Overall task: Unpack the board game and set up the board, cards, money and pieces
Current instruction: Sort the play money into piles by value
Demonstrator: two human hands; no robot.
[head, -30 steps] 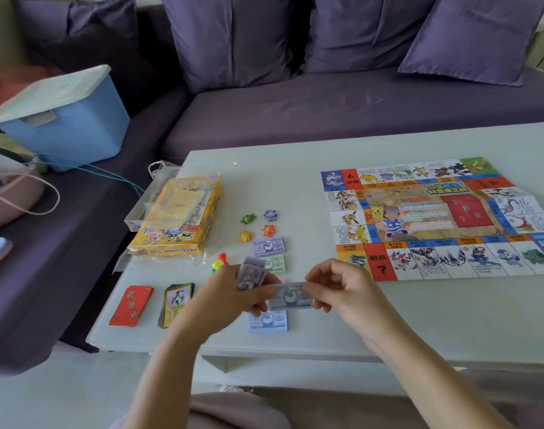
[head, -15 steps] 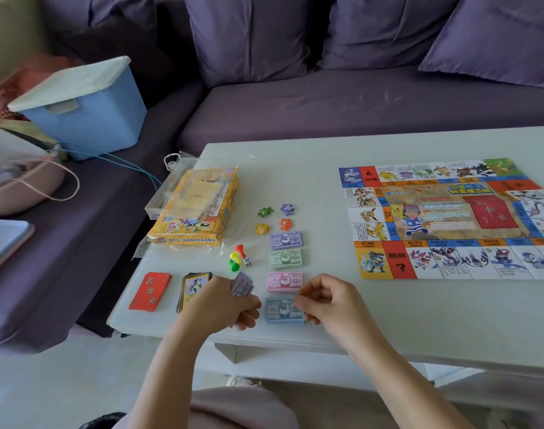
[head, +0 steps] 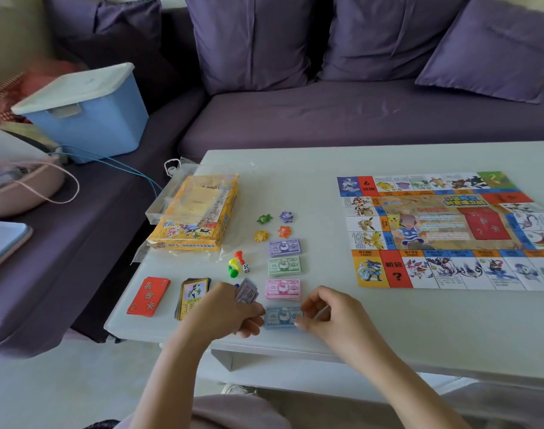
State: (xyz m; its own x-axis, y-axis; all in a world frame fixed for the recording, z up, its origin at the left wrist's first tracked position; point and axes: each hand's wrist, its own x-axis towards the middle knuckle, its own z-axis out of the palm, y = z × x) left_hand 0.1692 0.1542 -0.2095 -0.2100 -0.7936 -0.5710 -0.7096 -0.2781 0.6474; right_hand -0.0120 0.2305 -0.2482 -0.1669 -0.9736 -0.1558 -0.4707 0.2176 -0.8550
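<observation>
The game board lies unfolded on the right of the white table. Paper money is sorted in a column: purple pile, green pile, pink pile and blue pile. My left hand grips a small wad of purple notes. My right hand pinches the right end of the blue pile. A red card deck and a dark picture card deck lie at the front left. Pawns and a die stand beside the green pile.
The yellow game box with its clear plastic tray lies at the table's left. Several star tokens sit above the money. A blue lidded bin and a pink bag rest on the purple sofa.
A blue note that my hands held above the table one second ago now lies on the blue pile. My left hand keeps its wad. The camera has swung left.
</observation>
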